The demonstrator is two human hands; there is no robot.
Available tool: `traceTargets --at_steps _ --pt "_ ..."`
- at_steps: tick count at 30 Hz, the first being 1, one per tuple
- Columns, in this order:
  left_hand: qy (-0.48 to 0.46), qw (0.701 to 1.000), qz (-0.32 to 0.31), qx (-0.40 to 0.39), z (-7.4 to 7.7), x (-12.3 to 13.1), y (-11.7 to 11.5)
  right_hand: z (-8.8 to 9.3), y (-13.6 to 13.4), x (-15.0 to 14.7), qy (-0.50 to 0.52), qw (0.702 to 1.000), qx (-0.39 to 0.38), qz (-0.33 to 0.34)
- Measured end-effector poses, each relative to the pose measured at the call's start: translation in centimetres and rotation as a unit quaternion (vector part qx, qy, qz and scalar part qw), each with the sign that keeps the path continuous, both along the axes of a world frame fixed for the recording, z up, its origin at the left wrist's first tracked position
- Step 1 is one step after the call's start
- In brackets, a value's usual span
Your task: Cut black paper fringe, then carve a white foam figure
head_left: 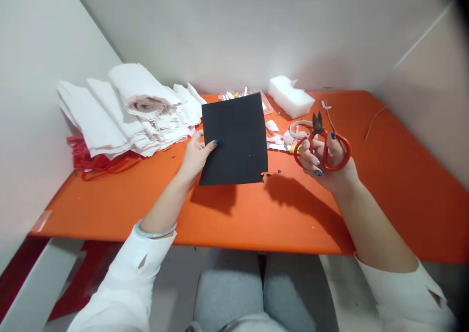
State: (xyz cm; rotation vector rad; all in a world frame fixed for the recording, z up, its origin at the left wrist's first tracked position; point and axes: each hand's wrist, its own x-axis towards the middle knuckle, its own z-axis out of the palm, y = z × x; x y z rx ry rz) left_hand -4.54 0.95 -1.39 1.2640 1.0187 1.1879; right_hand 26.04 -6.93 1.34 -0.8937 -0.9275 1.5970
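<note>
My left hand (198,155) pinches the left edge of a black square sheet of paper (236,139) and holds it upright above the orange table (256,210). The sheet's lower right corner is ragged, with tiny black scraps (273,173) on the table below it. My right hand (326,163) has its fingers through the red handles of a pair of scissors (322,143). The short blades point up and away from the paper.
A pile of folded white paper (132,112) lies at the back left over red plastic bags (91,158). A white foam block (291,96), a roll of tape (300,128), a yellow-handled knife (282,147) and white scraps sit behind the sheet. Walls close in on three sides.
</note>
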Motion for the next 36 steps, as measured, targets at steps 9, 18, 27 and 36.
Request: traceTargets --at_steps 9,18,27,36 --pt "0.066 0.996 -0.045 -0.026 0.5 0.6 -1.1 -2.6 0.2 -3.1 -0.183 0.971 0.041 -0.146" --pt "0.001 0.996 -0.072 -0.056 0.6 1.0 -1.7 -3.2 0.0 -3.6 -0.192 0.948 0.09 -0.237" --pt "0.219 0.957 -0.171 -0.087 1.4 2.5 -4.1 -3.1 -0.4 -4.3 -0.208 0.934 0.106 -0.271" --pt "0.286 0.956 -0.063 -0.009 0.8 2.0 -3.7 -3.5 0.0 -3.9 -0.119 0.966 0.114 -0.197"
